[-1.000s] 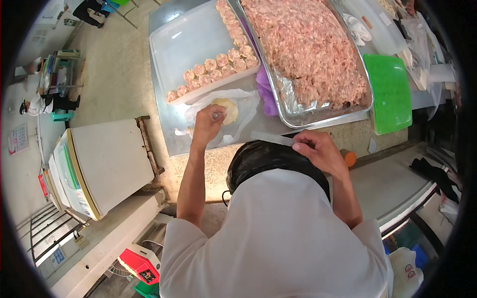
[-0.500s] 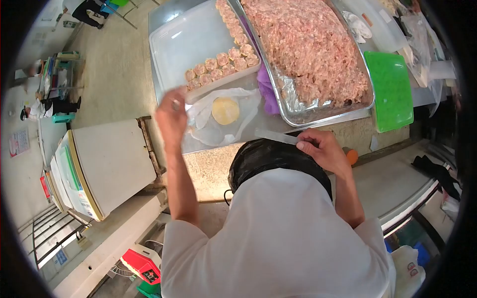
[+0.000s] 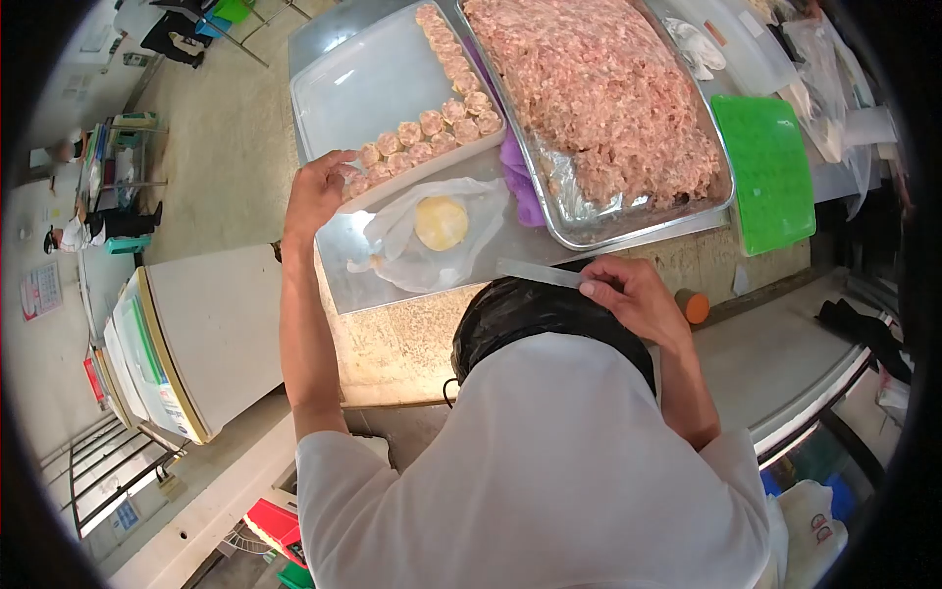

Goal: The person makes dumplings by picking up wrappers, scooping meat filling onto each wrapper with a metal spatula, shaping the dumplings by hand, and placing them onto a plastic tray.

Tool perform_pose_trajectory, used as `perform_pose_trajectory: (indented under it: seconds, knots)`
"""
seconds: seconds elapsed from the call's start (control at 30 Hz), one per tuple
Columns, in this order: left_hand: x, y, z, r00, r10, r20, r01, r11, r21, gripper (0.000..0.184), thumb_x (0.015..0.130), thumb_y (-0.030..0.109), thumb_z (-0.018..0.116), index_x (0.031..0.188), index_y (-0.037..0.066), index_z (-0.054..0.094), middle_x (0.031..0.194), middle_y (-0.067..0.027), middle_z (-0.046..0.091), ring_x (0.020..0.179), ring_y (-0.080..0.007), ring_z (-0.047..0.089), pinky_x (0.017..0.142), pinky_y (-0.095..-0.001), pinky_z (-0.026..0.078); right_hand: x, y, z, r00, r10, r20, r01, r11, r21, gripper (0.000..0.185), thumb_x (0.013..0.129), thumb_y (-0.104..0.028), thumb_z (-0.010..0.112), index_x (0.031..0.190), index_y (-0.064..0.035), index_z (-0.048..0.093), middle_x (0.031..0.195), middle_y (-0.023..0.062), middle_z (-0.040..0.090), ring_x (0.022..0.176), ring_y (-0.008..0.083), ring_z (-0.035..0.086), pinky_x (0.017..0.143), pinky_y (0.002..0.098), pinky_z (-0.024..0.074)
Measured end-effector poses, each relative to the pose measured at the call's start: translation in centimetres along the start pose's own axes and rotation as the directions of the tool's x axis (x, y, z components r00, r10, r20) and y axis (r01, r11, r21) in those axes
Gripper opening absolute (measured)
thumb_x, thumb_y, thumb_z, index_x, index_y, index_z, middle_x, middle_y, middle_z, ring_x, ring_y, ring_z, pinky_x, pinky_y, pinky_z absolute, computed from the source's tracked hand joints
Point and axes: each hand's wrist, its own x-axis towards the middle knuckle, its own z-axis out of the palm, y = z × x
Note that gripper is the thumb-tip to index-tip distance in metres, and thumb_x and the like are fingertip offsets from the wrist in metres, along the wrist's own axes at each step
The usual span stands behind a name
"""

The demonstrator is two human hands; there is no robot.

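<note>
My left hand (image 3: 316, 196) is at the near left corner of the clear plastic tray (image 3: 302, 120), its fingers curled at the end of the dumpling row; what they hold is hidden. Several open-topped meat dumplings (image 3: 432, 123) line the tray's near and right edges. My right hand (image 3: 628, 292) grips a flat, pale spatula (image 3: 540, 273), whose blade points left over the table's front edge. Between my hands, a stack of round yellow wrappers (image 3: 441, 223) lies on a crumpled white plastic bag (image 3: 394, 250). A large metal tray (image 3: 638, 238) holds a mound of minced meat (image 3: 608, 108).
A purple cloth (image 3: 520, 182) lies between the trays. To the right are a green lid (image 3: 763, 177), a white cloth (image 3: 695, 47) and plastic bags (image 3: 822, 59). An orange-topped container (image 3: 695, 307) stands near my right hand. Other people (image 3: 93, 231) are at the far left.
My left hand has moved left from the wrappers to the tray's near left corner, and its fingers now cover the row's end. My right hand has barely moved.
</note>
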Motion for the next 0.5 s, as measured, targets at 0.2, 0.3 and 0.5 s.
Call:
perform_pose_trajectory:
  seconds: [0.2, 0.3, 0.5]
  knots:
    - [0.1, 1.3, 0.3, 1.0, -0.012, -0.006, 0.013, 0.992, 0.127, 0.038, 0.083, 0.005, 0.054, 0.118, 0.005, 0.069, 0.09, -0.0141, 0.075, 0.08, -0.0303, 0.071, 0.075, -0.038, 0.054, -0.2, -0.1, -0.2, 1.0, 0.022, -0.019, -0.022, 1.0, -0.02, 0.017, 0.094, -0.014, 0.07, 0.097, 0.0025, 0.068, 0.073, 0.0001, 0.057, 0.068, 0.0082, 0.048, 0.06, 0.0267, 0.0417]
    - [0.5, 0.2, 0.5, 0.991, 0.031, -0.132, -0.003, 0.978, 0.206, 0.038, 0.083, 0.007, 0.056, 0.118, 0.005, 0.069, 0.089, -0.0142, 0.075, 0.079, -0.0301, 0.072, 0.075, -0.0379, 0.054, -0.3, 0.2, -0.3, 0.999, 0.026, -0.025, -0.026, 1.0, 0.002, 0.018, 0.095, -0.014, 0.07, 0.097, 0.0029, 0.068, 0.073, -0.0001, 0.058, 0.068, 0.0081, 0.048, 0.061, 0.0267, 0.0417]
    - [0.0, 1.4, -1.0, 0.998, -0.065, 0.013, 0.062, 0.982, 0.178, 0.035, 0.083, 0.006, 0.056, 0.115, 0.004, 0.07, 0.09, -0.0141, 0.075, 0.079, -0.0284, 0.073, 0.076, -0.0366, 0.055, -0.4, 0.8, -0.5, 0.999, 0.0, -0.04, 0.001, 1.0, 0.026, 0.017, 0.096, -0.014, 0.07, 0.099, 0.0023, 0.068, 0.074, -0.001, 0.058, 0.069, 0.0078, 0.048, 0.061, 0.0265, 0.0418]
